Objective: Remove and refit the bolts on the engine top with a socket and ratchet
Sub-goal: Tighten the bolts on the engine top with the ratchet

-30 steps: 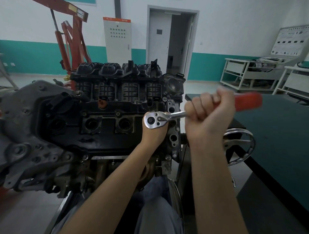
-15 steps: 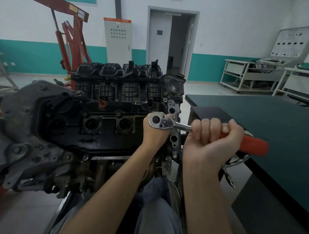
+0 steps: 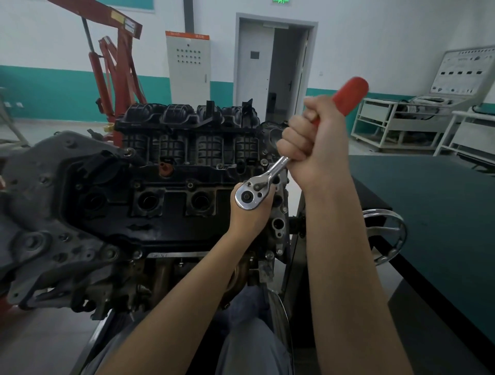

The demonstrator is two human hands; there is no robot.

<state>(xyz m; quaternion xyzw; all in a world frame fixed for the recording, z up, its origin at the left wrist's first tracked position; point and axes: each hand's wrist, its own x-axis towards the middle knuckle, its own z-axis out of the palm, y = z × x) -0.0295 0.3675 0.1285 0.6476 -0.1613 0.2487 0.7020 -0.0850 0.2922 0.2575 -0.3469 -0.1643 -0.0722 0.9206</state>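
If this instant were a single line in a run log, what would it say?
step: ratcheting bolt | right hand: grips ratchet handle | left hand: under ratchet head, grip hidden | engine: on stand

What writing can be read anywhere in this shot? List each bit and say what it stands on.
No text here reads cleanly.
Green lit sign above the doorway: cut off, blurred.
Orange band atop the grey cabinet: pale characters, too small.
Yellow label on the red hoist: unreadable.
Display board at far right: print too small.
Metal strip on the engine front edge: stamped marks, illegible.
Ratchet: no legible brand.
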